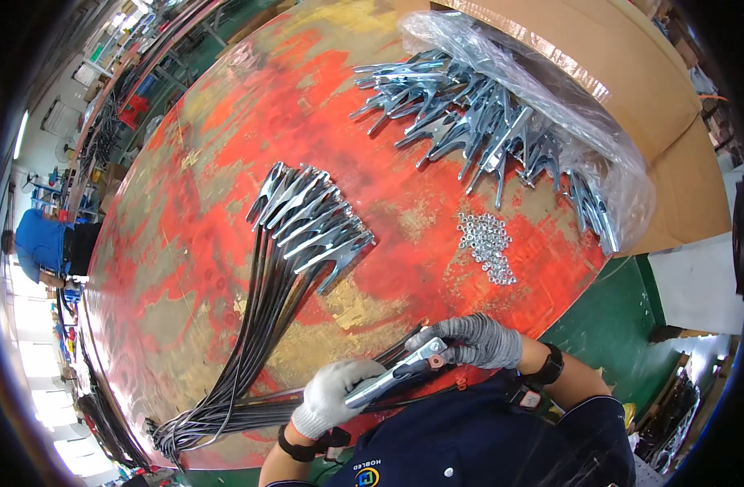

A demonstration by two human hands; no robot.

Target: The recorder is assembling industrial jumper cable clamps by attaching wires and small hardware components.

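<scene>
A shiny metal spring clamp (392, 380) is held slantwise in front of my body. My left hand (333, 398), in a white knit glove, is closed on its lower left part. My right hand (479, 341), in a grey glove, has its fingers bent around the clamp's upper right end. A copper-coloured lug (437, 361) shows at that end, by my right thumb. Dark cables pass behind the clamp; where they join it is hidden. On the table beyond, a small heap of metal nuts (487, 247) lies ahead of my right hand.
Finished-looking clamps (311, 215) lie in a row, their black cables (254, 349) bundled toward the near left. Many loose clamps (469, 114) spill from a plastic bag (599, 150) in a cardboard box (664, 105). The red worn table (193, 211) has a curved-looking edge. Another person (43, 243) stands far left.
</scene>
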